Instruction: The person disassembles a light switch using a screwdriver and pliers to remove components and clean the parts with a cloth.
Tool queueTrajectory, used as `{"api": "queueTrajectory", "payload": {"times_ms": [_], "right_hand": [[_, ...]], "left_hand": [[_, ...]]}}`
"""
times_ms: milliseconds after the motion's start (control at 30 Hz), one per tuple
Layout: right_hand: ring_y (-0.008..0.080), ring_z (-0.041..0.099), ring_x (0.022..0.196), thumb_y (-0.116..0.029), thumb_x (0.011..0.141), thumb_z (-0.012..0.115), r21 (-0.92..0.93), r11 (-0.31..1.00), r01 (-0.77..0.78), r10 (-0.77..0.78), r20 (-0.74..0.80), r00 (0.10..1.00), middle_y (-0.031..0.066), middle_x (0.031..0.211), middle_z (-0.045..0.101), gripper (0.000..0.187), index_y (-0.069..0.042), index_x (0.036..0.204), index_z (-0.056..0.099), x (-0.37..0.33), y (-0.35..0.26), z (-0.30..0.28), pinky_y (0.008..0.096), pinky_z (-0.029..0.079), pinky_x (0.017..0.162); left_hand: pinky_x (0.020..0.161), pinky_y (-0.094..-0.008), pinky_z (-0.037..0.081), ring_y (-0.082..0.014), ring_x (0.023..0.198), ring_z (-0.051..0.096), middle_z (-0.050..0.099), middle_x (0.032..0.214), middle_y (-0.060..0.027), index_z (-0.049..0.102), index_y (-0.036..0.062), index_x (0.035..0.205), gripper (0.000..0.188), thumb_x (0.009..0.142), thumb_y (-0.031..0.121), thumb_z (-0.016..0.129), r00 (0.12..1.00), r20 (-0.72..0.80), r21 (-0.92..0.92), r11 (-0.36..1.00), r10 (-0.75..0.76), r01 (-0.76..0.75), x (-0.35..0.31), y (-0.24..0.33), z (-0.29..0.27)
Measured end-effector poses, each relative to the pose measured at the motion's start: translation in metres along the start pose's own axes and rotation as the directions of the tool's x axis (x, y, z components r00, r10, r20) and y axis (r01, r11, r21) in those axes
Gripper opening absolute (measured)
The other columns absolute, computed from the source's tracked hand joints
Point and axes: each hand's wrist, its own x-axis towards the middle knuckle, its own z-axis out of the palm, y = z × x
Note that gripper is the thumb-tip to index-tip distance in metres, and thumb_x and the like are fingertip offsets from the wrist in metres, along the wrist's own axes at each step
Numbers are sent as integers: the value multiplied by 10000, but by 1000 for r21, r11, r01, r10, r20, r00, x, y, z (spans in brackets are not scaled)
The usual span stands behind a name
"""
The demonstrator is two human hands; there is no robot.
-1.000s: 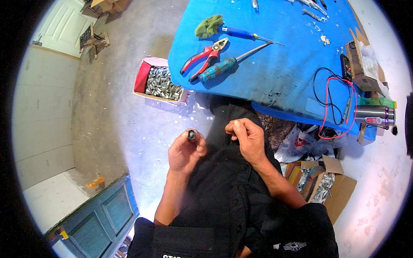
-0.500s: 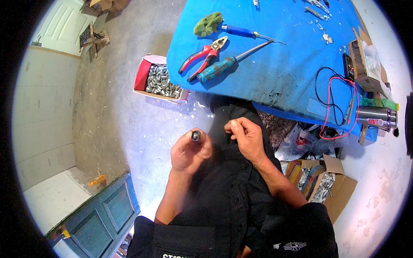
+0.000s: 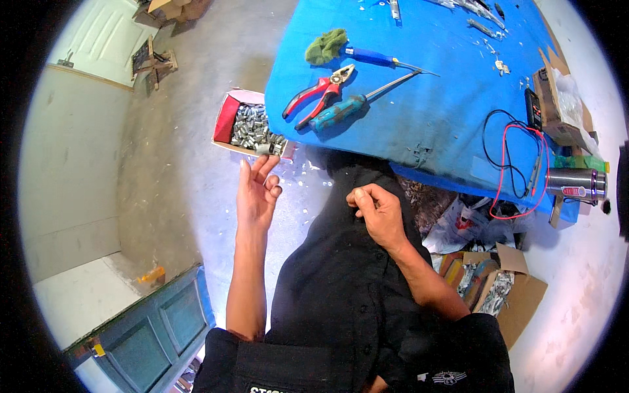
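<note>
My left hand (image 3: 257, 196) is raised with its fingers apart and holds nothing. Just beyond its fingertips stands a red and white cardboard box (image 3: 227, 118), heaped with small silvery metal cylinders (image 3: 250, 124). One greyish cylinder (image 3: 263, 149) shows at the box's near side, right above the fingers; whether it touches the heap I cannot tell. Over my dark clothing, my right hand (image 3: 380, 213) is closed, thumb against curled fingers, and anything inside it is hidden. On the blue-covered table (image 3: 419, 118) lie red-handled pliers (image 3: 321, 95), a teal-handled screwdriver (image 3: 341, 112) and a blue-handled screwdriver (image 3: 370, 57).
A green cloth (image 3: 325, 47) lies by the blue handle. At the table's right are a meter (image 3: 533, 108) with red and black leads and a steel flask (image 3: 576, 184). Below stand plastic bags (image 3: 452, 226) and an open carton (image 3: 524, 295) of metal scraps.
My left hand has moved forward and left toward the box and opened; the small dark-ended cylinder it held is out of its fingers. My right hand stays closed in nearly the same place.
</note>
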Motion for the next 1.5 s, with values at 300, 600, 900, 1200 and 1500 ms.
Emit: {"api": "queueTrajectory", "payload": {"times_ms": [300, 600, 900, 1200, 1500], "right_hand": [[87, 645, 763, -242, 1064, 634, 19, 1000, -24, 24, -5, 1000, 23, 875, 731, 276, -7, 966, 739, -3, 6, -5, 264, 526, 678], [70, 627, 721, -234, 1053, 644, 5, 1000, 10, -10, -10, 1000, 7, 836, 723, 271, -8, 940, 742, -3, -3, -2, 254, 507, 653], [71, 631, 765, -243, 1074, 628, -1, 997, 77, -77, -62, 995, 23, 886, 734, 286, 1, 974, 738, -6, -13, -17, 254, 516, 678], [211, 694, 785, -94, 1002, 693, -311, 813, 492, -549, -129, 826, 132, 880, 723, 115, 5, 943, 706, 16, -36, -52, 327, 533, 723], [308, 695, 733, -96, 959, 728, -614, 516, 598, -791, -74, 607, 138, 888, 713, 87, -29, 922, 685, 62, -43, -75, 391, 548, 673]], "left_hand": [[636, -296, 512, -140, 725, 624, 739, 1006, -107, 647, 52, 1223, 434, 1084, 457, 577, 977, -168, 295, 940, -129, 175, -21, -65, -57], [669, -282, 513, -119, 767, 630, 754, 1000, -106, 717, -2, 1163, 321, 1003, 276, 705, 999, -31, 795, 606, -18, 36, -62, -71, -26], [1000, -434, 552, -364, 1154, 694, 722, 1233, -206, 699, 13, 1282, 542, 854, 311, 844, 891, 453, 891, -17, -31, -453, -107, -60, 18], [1010, -434, 549, -387, 1174, 684, 699, 1263, -210, 675, 0, 1286, 493, 873, 222, 830, 783, 619, 782, 39, 63, -622, -141, -68, 32], [871, -454, 577, -339, 1024, 705, 742, 1153, -116, 697, 122, 1247, 298, 951, 150, 715, 736, 676, 688, -380, 28, -618, -137, -79, 0]]}}
